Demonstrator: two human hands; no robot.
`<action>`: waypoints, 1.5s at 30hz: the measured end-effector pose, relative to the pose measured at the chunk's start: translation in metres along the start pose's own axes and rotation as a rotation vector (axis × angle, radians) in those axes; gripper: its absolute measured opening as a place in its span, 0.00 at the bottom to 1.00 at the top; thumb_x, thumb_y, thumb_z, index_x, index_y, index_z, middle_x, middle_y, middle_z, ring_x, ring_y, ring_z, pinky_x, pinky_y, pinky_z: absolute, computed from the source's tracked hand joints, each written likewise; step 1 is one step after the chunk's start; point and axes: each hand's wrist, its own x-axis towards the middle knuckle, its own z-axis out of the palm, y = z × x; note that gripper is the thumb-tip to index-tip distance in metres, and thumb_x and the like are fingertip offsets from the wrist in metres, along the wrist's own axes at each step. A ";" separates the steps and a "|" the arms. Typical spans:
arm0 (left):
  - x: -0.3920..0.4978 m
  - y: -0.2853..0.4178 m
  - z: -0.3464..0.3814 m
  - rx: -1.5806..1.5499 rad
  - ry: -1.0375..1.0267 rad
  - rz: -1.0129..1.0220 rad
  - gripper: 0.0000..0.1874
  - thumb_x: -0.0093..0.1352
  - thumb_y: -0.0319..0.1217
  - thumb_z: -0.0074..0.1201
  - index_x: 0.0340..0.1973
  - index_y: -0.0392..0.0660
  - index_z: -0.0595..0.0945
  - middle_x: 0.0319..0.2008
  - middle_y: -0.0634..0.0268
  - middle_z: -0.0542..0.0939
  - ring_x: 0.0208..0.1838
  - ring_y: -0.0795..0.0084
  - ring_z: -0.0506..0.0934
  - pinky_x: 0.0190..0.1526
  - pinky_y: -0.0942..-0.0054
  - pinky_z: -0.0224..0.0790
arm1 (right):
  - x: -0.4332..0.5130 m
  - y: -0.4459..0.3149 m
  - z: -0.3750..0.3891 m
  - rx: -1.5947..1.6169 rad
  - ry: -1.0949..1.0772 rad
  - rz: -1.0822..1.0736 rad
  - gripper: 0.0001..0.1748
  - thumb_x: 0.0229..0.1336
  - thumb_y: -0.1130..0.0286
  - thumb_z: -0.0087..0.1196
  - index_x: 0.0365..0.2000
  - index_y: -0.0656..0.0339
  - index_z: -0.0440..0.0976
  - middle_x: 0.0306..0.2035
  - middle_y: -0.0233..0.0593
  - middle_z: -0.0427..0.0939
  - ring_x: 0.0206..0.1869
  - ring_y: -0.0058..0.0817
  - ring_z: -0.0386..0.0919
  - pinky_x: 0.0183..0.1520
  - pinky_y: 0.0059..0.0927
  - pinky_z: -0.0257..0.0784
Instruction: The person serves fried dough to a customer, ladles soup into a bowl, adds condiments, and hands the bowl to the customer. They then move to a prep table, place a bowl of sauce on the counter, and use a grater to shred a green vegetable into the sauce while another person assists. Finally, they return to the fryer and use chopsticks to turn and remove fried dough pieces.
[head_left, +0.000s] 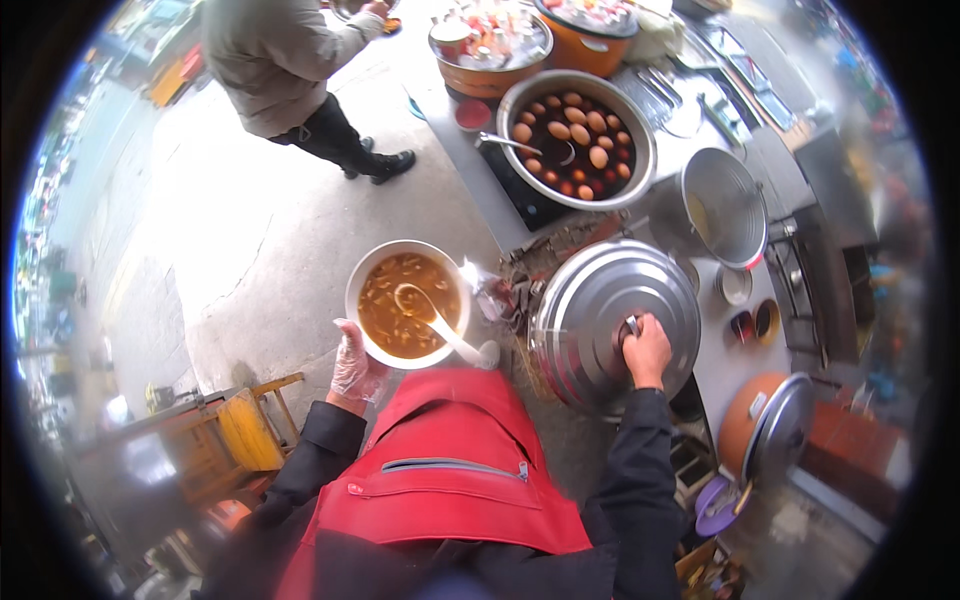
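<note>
My left hand (358, 369), in a clear plastic glove, holds a white bowl (354, 300) of brown soup by its lower left side. A white spoon (450, 336) rests in the bowl, its handle over the rim. Bare, my right hand (647, 352) grips the knob of a round metal lid (585, 315), which lies over a large pot at the right. Beyond the lid stands a wide metal pot (649, 161) of eggs in dark liquid, with a metal ladle (510, 142) leaning in it.
An empty metal bucket (724, 206) stands right of the egg pot. Farther back are tubs of bottles (491, 82) and utensils. An orange lidded pot (742, 424) and a purple basin (712, 504) are at lower right. At upper left stands a person (277, 67); a yellow wooden chair (247, 431) is at lower left.
</note>
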 end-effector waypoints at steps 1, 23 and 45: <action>-0.001 0.000 0.001 0.004 -0.050 0.016 0.49 0.62 0.66 0.52 0.68 0.44 0.64 0.65 0.60 0.71 0.66 0.62 0.71 0.66 0.56 0.66 | -0.003 0.000 0.002 -0.020 0.017 0.001 0.06 0.46 0.73 0.52 0.29 0.55 0.71 0.32 0.43 0.77 0.37 0.51 0.76 0.39 0.53 0.70; 0.017 0.066 -0.040 0.036 -0.170 -0.021 0.47 0.63 0.65 0.50 0.68 0.45 0.63 0.64 0.58 0.72 0.64 0.57 0.74 0.60 0.44 0.71 | -0.075 -0.028 0.030 -0.060 0.303 0.228 0.24 0.51 0.75 0.51 0.52 0.64 0.73 0.55 0.52 0.74 0.60 0.52 0.68 0.65 0.50 0.62; 0.029 0.166 -0.153 -0.024 -0.409 -0.199 0.46 0.64 0.61 0.54 0.69 0.45 0.60 0.66 0.56 0.69 0.65 0.53 0.72 0.59 0.44 0.73 | -0.622 -0.120 0.278 0.954 -0.408 1.354 0.13 0.58 0.71 0.51 0.44 0.56 0.76 0.31 0.34 0.76 0.29 0.28 0.74 0.31 0.32 0.73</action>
